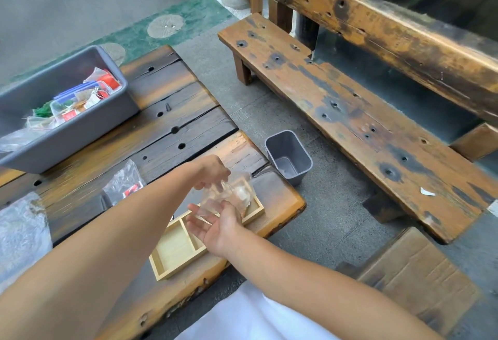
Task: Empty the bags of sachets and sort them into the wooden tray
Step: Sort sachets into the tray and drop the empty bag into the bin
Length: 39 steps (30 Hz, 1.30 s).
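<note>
A light wooden tray [172, 256] with compartments lies at the table's near right edge. Above its far end my left hand [213, 171] pinches a clear plastic bag [229, 194] from the top; pale contents show blurred inside. My right hand [215, 225] is spread palm up under the bag, fingers apart and touching its lower side. Another clear bag with red sachets [125, 185] lies on the table left of the tray. A grey tub [67, 135] at the far left holds several bags and sachets in red, green and blue.
The dark wooden table [172, 113] has holes and gaps between planks. A crumpled clear plastic sheet [21, 229] lies at the left edge. A small grey bin [289, 156] stands on the floor right of the table. A worn wooden bench [350, 124] runs along the right.
</note>
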Each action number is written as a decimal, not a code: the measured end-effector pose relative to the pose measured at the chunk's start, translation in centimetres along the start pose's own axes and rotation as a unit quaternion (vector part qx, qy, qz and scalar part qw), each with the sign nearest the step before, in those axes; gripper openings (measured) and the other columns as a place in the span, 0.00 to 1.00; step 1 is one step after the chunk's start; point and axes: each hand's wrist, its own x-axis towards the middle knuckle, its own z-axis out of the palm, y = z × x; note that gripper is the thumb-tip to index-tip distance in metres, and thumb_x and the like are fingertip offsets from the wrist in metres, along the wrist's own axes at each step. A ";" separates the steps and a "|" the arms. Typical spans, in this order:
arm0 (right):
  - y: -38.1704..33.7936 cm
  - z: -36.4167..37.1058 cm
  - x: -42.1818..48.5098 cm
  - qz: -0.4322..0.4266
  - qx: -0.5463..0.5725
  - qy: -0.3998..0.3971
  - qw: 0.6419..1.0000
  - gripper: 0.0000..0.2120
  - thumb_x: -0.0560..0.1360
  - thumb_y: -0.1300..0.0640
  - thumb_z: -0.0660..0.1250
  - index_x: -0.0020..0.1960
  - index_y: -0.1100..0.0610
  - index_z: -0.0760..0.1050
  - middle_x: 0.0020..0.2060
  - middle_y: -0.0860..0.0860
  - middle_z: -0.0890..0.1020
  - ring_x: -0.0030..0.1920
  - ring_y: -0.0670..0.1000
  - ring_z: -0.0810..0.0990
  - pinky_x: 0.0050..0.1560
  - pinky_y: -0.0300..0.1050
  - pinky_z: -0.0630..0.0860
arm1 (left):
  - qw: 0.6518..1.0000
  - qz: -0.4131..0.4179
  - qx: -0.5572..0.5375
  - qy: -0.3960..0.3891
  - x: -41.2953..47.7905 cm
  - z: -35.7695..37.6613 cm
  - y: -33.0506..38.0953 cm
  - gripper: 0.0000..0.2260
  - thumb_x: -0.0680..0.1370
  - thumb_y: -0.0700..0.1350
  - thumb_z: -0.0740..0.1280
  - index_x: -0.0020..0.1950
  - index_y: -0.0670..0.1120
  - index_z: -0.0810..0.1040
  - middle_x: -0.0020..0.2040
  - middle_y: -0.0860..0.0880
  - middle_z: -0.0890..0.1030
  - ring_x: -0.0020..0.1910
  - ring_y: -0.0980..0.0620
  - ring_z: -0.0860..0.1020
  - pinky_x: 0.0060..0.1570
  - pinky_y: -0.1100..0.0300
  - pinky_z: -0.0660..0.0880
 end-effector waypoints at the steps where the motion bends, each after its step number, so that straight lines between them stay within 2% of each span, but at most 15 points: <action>1: -0.1 0.2 0.1 0.001 0.001 0.001 1.000 0.15 0.82 0.50 0.51 0.59 0.57 0.71 0.47 0.63 0.86 0.35 0.60 0.81 0.38 0.49 0.82 | 1.000 0.001 -0.002 -0.002 0.0 -0.1 0.1 0.15 0.83 0.47 0.59 0.57 0.39 0.81 0.45 0.44 0.87 0.26 0.51 0.66 0.22 0.65 0.62; 5: -0.3 0.8 0.4 -0.002 0.001 0.001 1.000 0.19 0.83 0.48 0.49 0.64 0.57 0.70 0.49 0.64 0.86 0.35 0.60 0.81 0.35 0.48 0.81 | 1.000 -0.003 -0.018 0.003 0.0 -1.0 0.3 0.15 0.83 0.47 0.60 0.57 0.38 0.81 0.43 0.44 0.86 0.25 0.51 0.64 0.22 0.65 0.60; 8: -0.5 1.4 0.4 -0.004 -0.010 -0.003 1.000 0.19 0.83 0.48 0.48 0.63 0.57 0.70 0.51 0.63 0.85 0.36 0.60 0.81 0.34 0.47 0.81 | 0.999 -0.001 -0.031 0.020 -0.2 -1.9 0.3 0.14 0.82 0.45 0.61 0.57 0.38 0.81 0.44 0.43 0.86 0.25 0.51 0.65 0.22 0.66 0.60; 12: -1.1 2.4 0.8 -0.015 -0.033 -0.017 0.999 0.17 0.83 0.47 0.47 0.58 0.55 0.70 0.52 0.63 0.84 0.36 0.59 0.81 0.33 0.46 0.80 | 0.997 0.018 -0.050 0.063 -0.4 -3.4 0.0 0.11 0.80 0.45 0.65 0.54 0.38 0.81 0.36 0.48 0.84 0.25 0.51 0.67 0.23 0.66 0.61; 16: -2.4 3.6 1.6 -0.037 -0.058 -0.017 0.998 0.16 0.83 0.47 0.47 0.57 0.54 0.70 0.51 0.62 0.84 0.38 0.60 0.82 0.36 0.48 0.80 | 0.985 0.053 -0.082 0.145 0.2 -4.8 -0.9 0.11 0.78 0.47 0.66 0.50 0.40 0.82 0.37 0.47 0.85 0.33 0.48 0.76 0.33 0.57 0.72; 17: -2.8 3.9 1.7 -0.043 -0.068 -0.013 0.997 0.16 0.83 0.48 0.48 0.57 0.54 0.70 0.51 0.62 0.84 0.38 0.60 0.82 0.37 0.48 0.80 | 0.980 0.063 -0.088 0.169 0.4 -5.0 -1.2 0.11 0.78 0.47 0.65 0.48 0.41 0.83 0.37 0.48 0.85 0.35 0.49 0.77 0.36 0.58 0.74; 20: -4.1 4.8 2.5 -0.070 -0.102 0.009 0.992 0.17 0.83 0.48 0.48 0.61 0.54 0.72 0.49 0.61 0.83 0.38 0.60 0.81 0.37 0.49 0.79 | 0.960 0.083 -0.089 0.253 0.5 -5.5 -1.8 0.11 0.80 0.48 0.64 0.45 0.44 0.82 0.39 0.47 0.84 0.38 0.51 0.78 0.36 0.62 0.70; 24: -6.0 5.9 4.0 -0.115 -0.148 0.040 0.981 0.15 0.82 0.51 0.53 0.61 0.53 0.73 0.46 0.58 0.80 0.37 0.57 0.78 0.36 0.49 0.77 | 0.929 0.089 -0.150 0.325 1.1 -5.8 -2.9 0.14 0.81 0.50 0.63 0.45 0.42 0.83 0.44 0.46 0.85 0.47 0.46 0.80 0.46 0.58 0.71; 27: -7.5 6.5 4.9 -0.143 -0.181 0.053 0.972 0.12 0.81 0.49 0.57 0.56 0.54 0.74 0.48 0.57 0.80 0.39 0.57 0.79 0.35 0.49 0.78 | 0.915 0.095 -0.187 0.344 1.6 -5.7 -3.7 0.13 0.81 0.48 0.62 0.46 0.42 0.82 0.42 0.47 0.86 0.46 0.47 0.80 0.44 0.58 0.71; 30: -8.9 7.3 5.9 -0.162 -0.214 0.058 0.962 0.12 0.82 0.48 0.57 0.50 0.54 0.74 0.53 0.58 0.78 0.48 0.60 0.79 0.35 0.49 0.78 | 0.903 0.087 -0.214 0.363 2.0 -5.4 -4.2 0.12 0.80 0.47 0.61 0.45 0.43 0.81 0.41 0.48 0.84 0.42 0.47 0.78 0.43 0.58 0.69; 31: -9.3 7.6 6.2 -0.169 -0.223 0.061 0.958 0.12 0.82 0.48 0.58 0.51 0.54 0.74 0.54 0.58 0.78 0.51 0.60 0.79 0.35 0.49 0.79 | 0.899 0.084 -0.232 0.363 2.2 -5.3 -4.3 0.12 0.80 0.46 0.61 0.45 0.43 0.81 0.40 0.47 0.84 0.41 0.48 0.77 0.41 0.58 0.68; 34: -10.6 8.5 7.3 -0.198 -0.258 0.059 0.944 0.14 0.82 0.49 0.59 0.64 0.52 0.74 0.58 0.57 0.79 0.57 0.60 0.80 0.34 0.47 0.80 | 0.886 0.061 -0.287 0.360 2.9 -5.0 -5.0 0.12 0.80 0.45 0.59 0.39 0.45 0.76 0.34 0.50 0.78 0.33 0.52 0.74 0.33 0.60 0.66; 37: -12.1 9.6 8.0 -0.221 -0.311 0.044 0.923 0.13 0.83 0.52 0.57 0.65 0.48 0.75 0.58 0.55 0.80 0.56 0.59 0.80 0.37 0.48 0.79 | 0.863 0.045 -0.366 0.347 4.1 -4.6 -6.2 0.15 0.81 0.44 0.59 0.34 0.45 0.68 0.28 0.49 0.69 0.29 0.48 0.68 0.29 0.59 0.64; 39: -12.8 10.5 8.5 -0.224 -0.347 0.046 0.909 0.13 0.83 0.53 0.57 0.62 0.49 0.78 0.52 0.54 0.82 0.48 0.57 0.80 0.42 0.51 0.78 | 0.832 0.021 -0.442 0.334 4.8 -4.3 -6.8 0.16 0.82 0.45 0.60 0.34 0.44 0.67 0.28 0.48 0.66 0.28 0.49 0.65 0.25 0.63 0.64</action>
